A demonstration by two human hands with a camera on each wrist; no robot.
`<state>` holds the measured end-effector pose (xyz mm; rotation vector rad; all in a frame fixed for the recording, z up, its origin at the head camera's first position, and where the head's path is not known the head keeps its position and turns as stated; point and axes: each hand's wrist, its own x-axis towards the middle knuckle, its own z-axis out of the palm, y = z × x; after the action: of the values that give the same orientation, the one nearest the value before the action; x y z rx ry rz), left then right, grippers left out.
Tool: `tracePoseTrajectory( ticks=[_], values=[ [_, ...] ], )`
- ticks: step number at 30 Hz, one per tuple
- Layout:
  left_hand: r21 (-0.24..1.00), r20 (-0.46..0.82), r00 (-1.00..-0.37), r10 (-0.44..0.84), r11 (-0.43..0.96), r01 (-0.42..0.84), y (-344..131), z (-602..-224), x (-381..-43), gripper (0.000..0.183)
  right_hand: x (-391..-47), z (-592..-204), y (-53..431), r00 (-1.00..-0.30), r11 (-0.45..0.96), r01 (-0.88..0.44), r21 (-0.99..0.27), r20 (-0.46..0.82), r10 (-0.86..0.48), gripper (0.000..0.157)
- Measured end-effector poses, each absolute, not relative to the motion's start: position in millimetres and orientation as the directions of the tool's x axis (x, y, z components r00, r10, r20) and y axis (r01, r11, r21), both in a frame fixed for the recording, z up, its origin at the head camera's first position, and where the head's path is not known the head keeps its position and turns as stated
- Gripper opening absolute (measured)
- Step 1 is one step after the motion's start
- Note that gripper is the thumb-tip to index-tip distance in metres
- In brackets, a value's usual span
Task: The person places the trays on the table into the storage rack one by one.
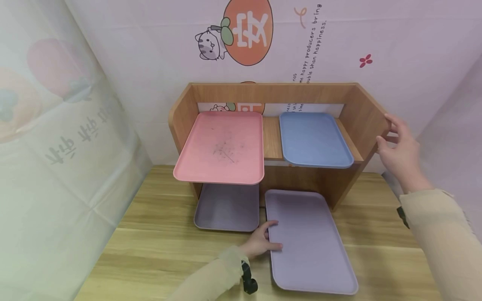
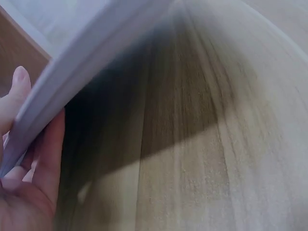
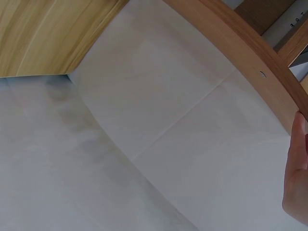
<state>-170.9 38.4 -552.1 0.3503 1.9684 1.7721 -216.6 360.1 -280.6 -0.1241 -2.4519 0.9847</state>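
My left hand (image 1: 257, 242) pinches the left edge of a light purple tray (image 1: 310, 246), thumb on one side and fingers beneath. In the left wrist view that tray's rim (image 2: 72, 72) is tilted above the wooden table (image 2: 178, 168), casting a shadow on it. The tray's far end reaches the lower front of a wooden desk shelf (image 1: 369, 121). My right hand (image 1: 403, 154) grips the edge of the shelf's right side panel. In the right wrist view, part of that hand (image 3: 297, 168) shows against the panel's edge (image 3: 250, 65); the rest is out of frame.
A pink tray (image 1: 226, 146) and a blue tray (image 1: 314, 140) rest on the upper level, jutting past its front. Another purple tray (image 1: 227, 207) lies below the pink one. Printed cloth (image 1: 150, 54) hangs behind and on both sides of the table.
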Motion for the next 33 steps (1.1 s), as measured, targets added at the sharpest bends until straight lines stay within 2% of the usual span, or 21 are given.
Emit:
tracePoseTrajectory(
  ticks=[5,12,16,25,33],
  values=[
    [0.967,-0.205,-0.814,0.543,-0.017,-0.255,37,-556,-171,0.082,-217,-281,360,-0.874,0.730,-0.101,-0.676,0.410,0.259,0.059],
    [0.935,-0.231,-0.784,0.577,-0.092,-0.343,28,-554,-169,0.094,-218,-281,360,-0.877,0.718,-0.106,-0.688,0.405,0.259,0.059],
    [0.922,-0.252,-0.811,0.528,-0.124,-0.367,25,-555,-171,0.094,-218,-282,360,-0.871,0.718,-0.118,-0.686,0.418,0.257,0.059],
    [0.899,-0.276,-0.866,0.417,-0.206,-0.386,39,-560,-175,0.081,-218,-282,360,-0.877,0.713,-0.101,-0.693,0.400,0.264,0.060],
    [0.914,-0.297,-0.896,0.329,-0.174,-0.366,50,-567,-174,0.071,-218,-282,360,-0.869,0.702,-0.121,-0.702,0.417,0.267,0.060]
  ],
)
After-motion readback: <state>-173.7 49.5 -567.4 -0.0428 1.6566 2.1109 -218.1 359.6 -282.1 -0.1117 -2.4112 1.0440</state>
